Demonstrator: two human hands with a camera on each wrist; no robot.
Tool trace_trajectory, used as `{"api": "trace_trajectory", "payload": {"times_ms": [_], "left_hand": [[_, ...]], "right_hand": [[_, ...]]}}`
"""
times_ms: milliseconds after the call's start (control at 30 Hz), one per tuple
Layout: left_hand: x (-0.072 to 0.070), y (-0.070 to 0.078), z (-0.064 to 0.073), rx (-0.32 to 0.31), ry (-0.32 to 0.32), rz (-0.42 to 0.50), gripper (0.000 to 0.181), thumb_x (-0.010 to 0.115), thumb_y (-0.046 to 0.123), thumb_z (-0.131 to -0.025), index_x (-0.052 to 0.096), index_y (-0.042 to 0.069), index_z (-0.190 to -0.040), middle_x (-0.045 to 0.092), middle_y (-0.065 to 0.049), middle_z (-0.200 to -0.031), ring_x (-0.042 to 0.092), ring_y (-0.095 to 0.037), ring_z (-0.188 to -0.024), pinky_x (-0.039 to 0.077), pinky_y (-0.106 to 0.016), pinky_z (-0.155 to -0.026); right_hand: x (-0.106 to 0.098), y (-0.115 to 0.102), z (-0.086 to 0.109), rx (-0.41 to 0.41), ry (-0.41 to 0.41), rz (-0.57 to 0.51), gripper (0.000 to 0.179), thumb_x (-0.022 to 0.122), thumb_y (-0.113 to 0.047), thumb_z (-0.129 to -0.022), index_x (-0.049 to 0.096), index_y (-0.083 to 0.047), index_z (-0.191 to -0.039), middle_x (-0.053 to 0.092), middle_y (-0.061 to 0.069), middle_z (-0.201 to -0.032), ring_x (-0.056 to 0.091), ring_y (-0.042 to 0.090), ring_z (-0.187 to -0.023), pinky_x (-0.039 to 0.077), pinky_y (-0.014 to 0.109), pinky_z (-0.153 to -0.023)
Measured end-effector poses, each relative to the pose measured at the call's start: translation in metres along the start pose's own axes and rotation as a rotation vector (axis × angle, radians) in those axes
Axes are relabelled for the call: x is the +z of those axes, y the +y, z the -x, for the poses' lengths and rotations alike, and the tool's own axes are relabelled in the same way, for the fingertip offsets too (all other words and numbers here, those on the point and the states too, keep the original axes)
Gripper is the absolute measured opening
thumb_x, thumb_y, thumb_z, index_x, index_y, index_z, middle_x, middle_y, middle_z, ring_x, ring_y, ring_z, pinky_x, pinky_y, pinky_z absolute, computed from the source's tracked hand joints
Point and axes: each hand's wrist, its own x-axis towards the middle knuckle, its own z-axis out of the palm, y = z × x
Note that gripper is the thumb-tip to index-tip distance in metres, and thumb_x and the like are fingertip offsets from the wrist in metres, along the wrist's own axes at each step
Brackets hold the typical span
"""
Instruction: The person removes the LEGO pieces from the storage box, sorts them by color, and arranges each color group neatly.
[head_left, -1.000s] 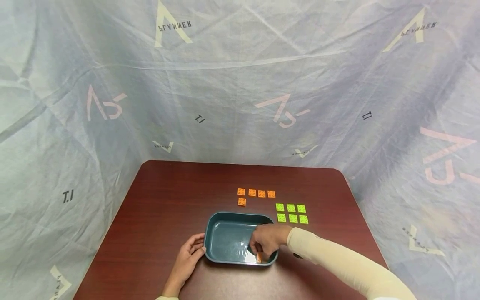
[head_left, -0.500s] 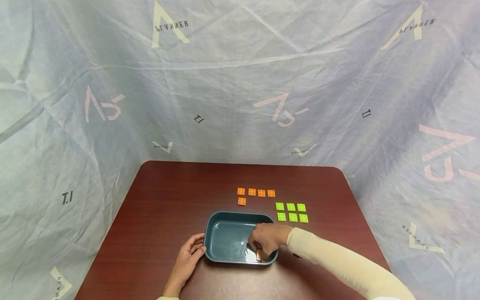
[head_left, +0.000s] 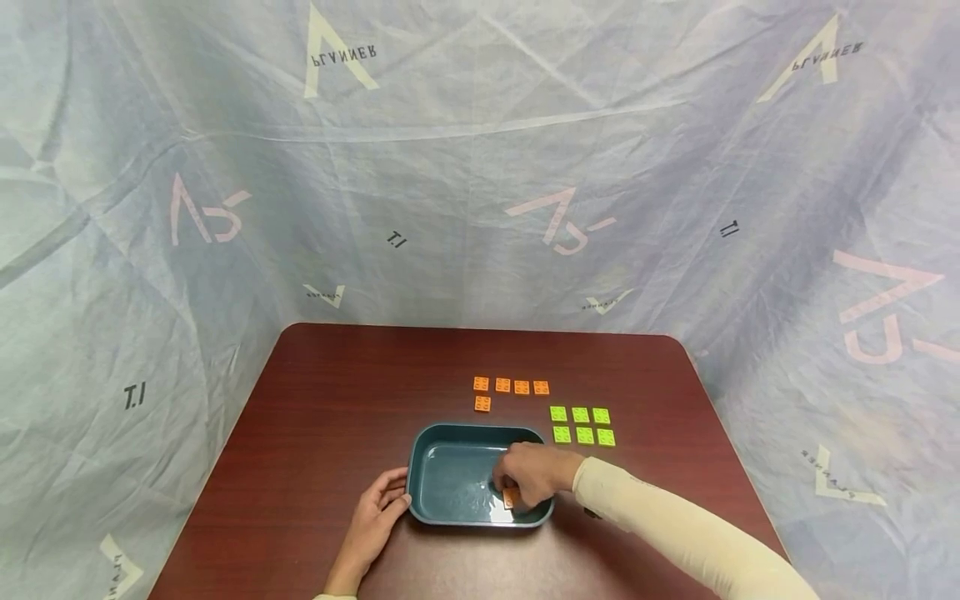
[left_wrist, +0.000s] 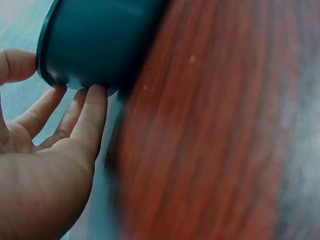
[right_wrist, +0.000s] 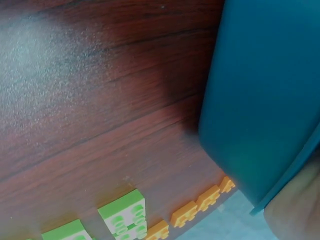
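Observation:
A dark teal tray point(head_left: 450, 518) with a raised rim stands near the table's front. At its left end my left hand point(head_left: 375, 507) steadies it, thumb near the rim and fairly straight fingertips point(left_wrist: 96, 92) against the outer wall. My right hand point(head_left: 532, 473) reaches into the tray's right end with bent fingers and pinches an orange toy brick point(head_left: 510, 499), partly covered by the hand. In the right wrist view only a bit of that hand point(right_wrist: 295, 205) shows behind the tray wall point(right_wrist: 260, 100).
Behind the tray, several orange bricks point(head_left: 522, 387) lie in a row, with one orange brick point(head_left: 482, 404) in front of them. Several lime-green bricks point(head_left: 584, 435) form two rows to the right. Printed grey sheeting point(head_left: 465, 250) hangs around the dark red table point(head_left: 337, 400).
My right hand has shifted slightly left and away from me inside the tray, and the orange brick has moved with it, showing more of its top. My left hand stays in place.

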Motion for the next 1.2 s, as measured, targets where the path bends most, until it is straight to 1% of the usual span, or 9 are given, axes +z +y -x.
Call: {"api": "trace_trajectory", "payload": {"times_ms": [133, 233, 333, 400, 467, 600, 800, 933, 1200], "left_hand": [[0.000, 0.000, 0.001, -0.020, 0.002, -0.003, 0.041, 0.069, 0.001, -0.097, 0.066, 0.008, -0.137, 0.069, -0.017, -0.129, 0.068, -0.028, -0.114, 0.055, -0.021, -0.091], [0.000, 0.000, 0.001, -0.022, 0.005, -0.003, 0.041, 0.069, 0.001, -0.097, 0.066, 0.008, -0.136, 0.069, -0.018, -0.129, 0.068, -0.028, -0.114, 0.055, -0.021, -0.090], [0.000, -0.001, 0.001, -0.006, 0.001, -0.005, 0.040, 0.069, 0.001, -0.097, 0.066, 0.007, -0.137, 0.069, -0.019, -0.128, 0.068, -0.027, -0.113, 0.055, -0.021, -0.090], [-0.001, -0.001, 0.001, 0.002, -0.004, -0.007, 0.040, 0.069, 0.002, -0.098, 0.065, 0.006, -0.138, 0.069, -0.020, -0.129, 0.069, -0.026, -0.112, 0.055, -0.020, -0.090], [-0.001, 0.000, 0.001, 0.018, -0.011, -0.010, 0.041, 0.068, 0.002, -0.098, 0.064, 0.004, -0.138, 0.068, -0.021, -0.129, 0.068, -0.026, -0.113, 0.056, -0.021, -0.090], [-0.002, 0.001, 0.000, 0.008, -0.012, 0.001, 0.040, 0.069, 0.001, -0.098, 0.065, 0.006, -0.137, 0.069, -0.020, -0.128, 0.068, -0.027, -0.113, 0.056, -0.021, -0.090], [-0.002, 0.001, -0.002, -0.018, -0.005, 0.005, 0.040, 0.070, 0.002, -0.097, 0.067, 0.009, -0.136, 0.070, -0.017, -0.128, 0.068, -0.027, -0.114, 0.056, -0.021, -0.090], [-0.001, 0.001, -0.002, -0.006, -0.001, -0.004, 0.041, 0.070, 0.002, -0.097, 0.066, 0.009, -0.137, 0.070, -0.017, -0.128, 0.069, -0.025, -0.113, 0.055, -0.021, -0.091], [-0.002, 0.001, 0.000, 0.013, -0.001, -0.018, 0.040, 0.070, 0.002, -0.097, 0.066, 0.008, -0.136, 0.070, -0.019, -0.127, 0.070, -0.024, -0.111, 0.055, -0.020, -0.089]], "right_hand": [[0.002, 0.000, -0.001, -0.013, 0.012, 0.006, 0.021, 0.089, -0.022, -0.083, 0.078, -0.025, -0.101, 0.069, -0.018, -0.086, 0.058, -0.006, -0.073, 0.050, 0.013, -0.067], [0.002, -0.001, -0.001, -0.015, 0.013, 0.012, 0.020, 0.090, -0.022, -0.081, 0.078, -0.025, -0.097, 0.068, -0.018, -0.083, 0.056, -0.005, -0.070, 0.048, 0.012, -0.063], [0.002, -0.001, -0.001, -0.014, 0.015, 0.016, 0.019, 0.091, -0.021, -0.080, 0.077, -0.026, -0.093, 0.065, -0.019, -0.079, 0.053, -0.004, -0.066, 0.044, 0.012, -0.059], [0.002, -0.001, -0.002, -0.012, 0.019, 0.007, 0.020, 0.092, -0.022, -0.079, 0.078, -0.026, -0.092, 0.065, -0.020, -0.079, 0.053, -0.005, -0.067, 0.044, 0.012, -0.059], [0.002, 0.001, -0.002, -0.005, 0.026, -0.011, 0.022, 0.093, -0.025, -0.078, 0.079, -0.027, -0.094, 0.066, -0.021, -0.081, 0.055, -0.007, -0.070, 0.046, 0.011, -0.062], [0.000, 0.004, -0.003, -0.007, 0.038, -0.065, 0.026, 0.095, -0.029, -0.077, 0.080, -0.026, -0.098, 0.070, -0.020, -0.086, 0.059, -0.010, -0.075, 0.049, 0.010, -0.067], [-0.007, 0.007, -0.001, -0.001, 0.071, -0.120, 0.029, 0.095, -0.029, -0.078, 0.082, -0.024, -0.103, 0.069, -0.018, -0.091, 0.058, -0.008, -0.076, 0.049, 0.010, -0.068], [-0.010, 0.007, 0.000, 0.019, 0.094, -0.170, 0.032, 0.095, -0.028, -0.078, 0.083, -0.022, -0.108, 0.068, -0.017, -0.096, 0.060, -0.007, -0.078, 0.050, 0.011, -0.069], [-0.013, 0.010, 0.001, 0.009, 0.143, -0.239, 0.036, 0.095, -0.027, -0.077, 0.084, -0.018, -0.109, 0.068, -0.012, -0.092, 0.061, -0.003, -0.078, 0.051, 0.013, -0.069]]}}
